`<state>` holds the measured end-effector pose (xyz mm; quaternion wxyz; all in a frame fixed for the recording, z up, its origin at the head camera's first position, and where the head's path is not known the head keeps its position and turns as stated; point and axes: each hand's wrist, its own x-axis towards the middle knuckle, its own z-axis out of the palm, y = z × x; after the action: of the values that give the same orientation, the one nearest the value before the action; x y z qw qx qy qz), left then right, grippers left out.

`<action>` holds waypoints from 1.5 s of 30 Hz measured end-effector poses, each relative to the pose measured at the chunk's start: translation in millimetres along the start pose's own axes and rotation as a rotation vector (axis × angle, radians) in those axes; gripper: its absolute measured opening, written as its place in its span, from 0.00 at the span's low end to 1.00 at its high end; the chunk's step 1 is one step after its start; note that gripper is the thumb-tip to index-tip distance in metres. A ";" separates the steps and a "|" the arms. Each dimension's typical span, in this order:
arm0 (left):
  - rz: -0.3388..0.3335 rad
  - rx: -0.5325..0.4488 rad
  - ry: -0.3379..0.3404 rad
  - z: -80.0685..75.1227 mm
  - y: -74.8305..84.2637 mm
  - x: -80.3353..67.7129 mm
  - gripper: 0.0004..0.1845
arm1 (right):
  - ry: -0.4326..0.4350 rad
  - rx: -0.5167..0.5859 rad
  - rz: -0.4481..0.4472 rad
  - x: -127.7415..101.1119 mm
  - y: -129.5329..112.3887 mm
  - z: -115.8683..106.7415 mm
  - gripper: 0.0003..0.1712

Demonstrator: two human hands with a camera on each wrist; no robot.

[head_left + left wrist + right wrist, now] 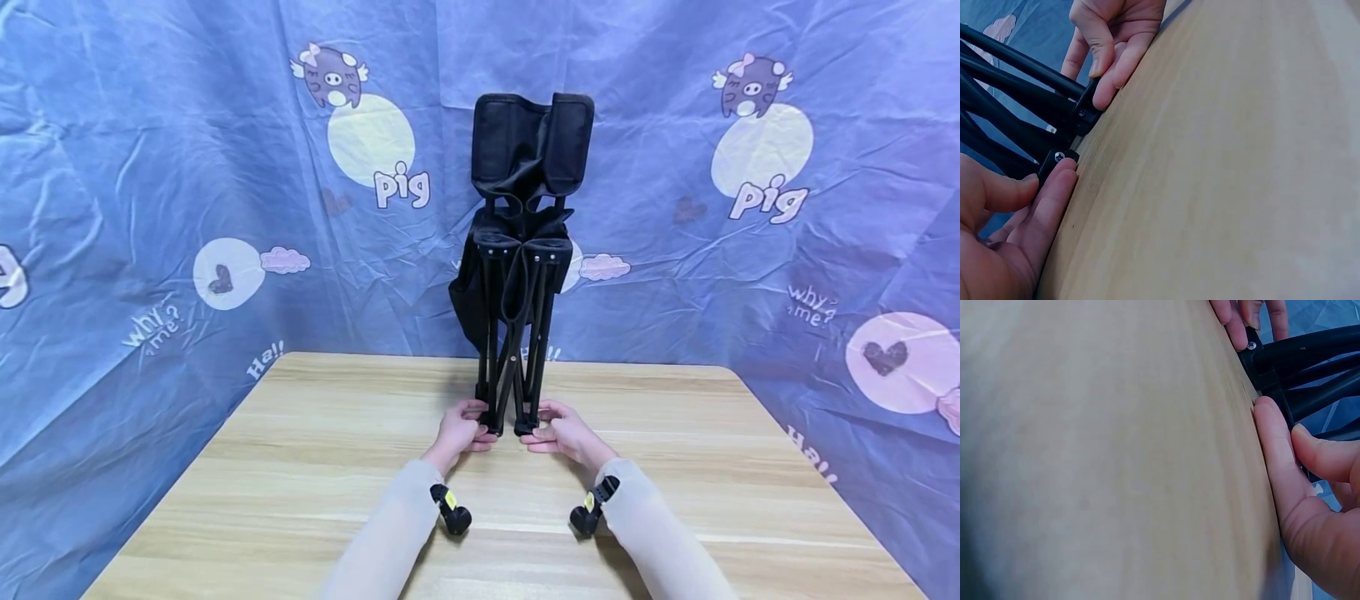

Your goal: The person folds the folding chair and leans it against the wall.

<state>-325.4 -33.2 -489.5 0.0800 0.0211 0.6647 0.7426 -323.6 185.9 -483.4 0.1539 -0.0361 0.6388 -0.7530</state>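
- A folded black chair [517, 250] stands upright at the far middle of the wooden table [300, 467], its thin metal legs crossed and its fabric seat bunched above.
- The left hand [461, 432] pinches the chair's left foot between thumb and fingers, low at the tabletop.
- The right hand [564, 432] grips the right foot the same way.
- The table's surface is pale, smooth, straight-grained wood.
- A creased blue cloth [150, 208] printed with cartoon pigs hangs behind and at both sides.

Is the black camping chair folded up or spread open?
Folded: the chair stands upright, legs bunched together, fabric hanging slack.
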 end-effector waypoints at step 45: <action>-0.028 0.049 0.394 17.5 4.0 31.8 0.14 | 0.410 -0.036 -0.040 36.9 -6.3 27.5 0.30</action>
<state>-354.8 -11.7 -485.9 -0.0417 -0.1320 0.6855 0.7148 -352.9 150.4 -477.6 0.0051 0.1027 0.6694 -0.7357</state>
